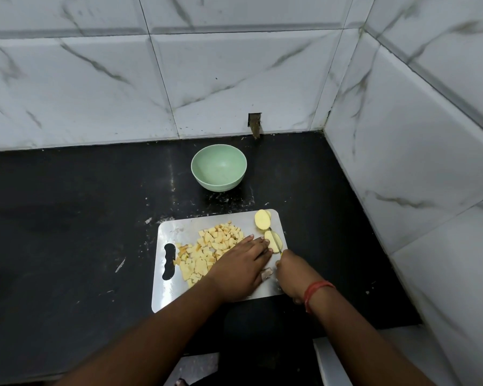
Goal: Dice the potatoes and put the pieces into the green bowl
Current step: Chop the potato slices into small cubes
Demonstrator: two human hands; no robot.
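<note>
The steel cutting board [179, 288] lies on the black countertop [67, 218], its right edge near the tiled side wall [402, 176] and its near edge close to the counter's front edge. The left hand [239, 270] rests palm-down on the board with fingers straight, the fingertips touching a potato slice [273, 240] at the board's right side. The right hand [293, 274] is curled round the handle of a knife [275, 240], whose thin blade lies across that slice. A second potato half [262, 219] sits at the board's far right corner, just beyond the slice. A heap of diced potato pieces [207, 252] covers the middle and left of the board, reaching the handle cutout [169, 261]. The green bowl [219, 167] stands upright on the countertop beyond the board, well apart from it and near the tiled back wall [151, 79]; no pieces are visible in it. Open counter extends to the left of board and bowl. An orange thread band [317, 291] circles the right wrist.
</note>
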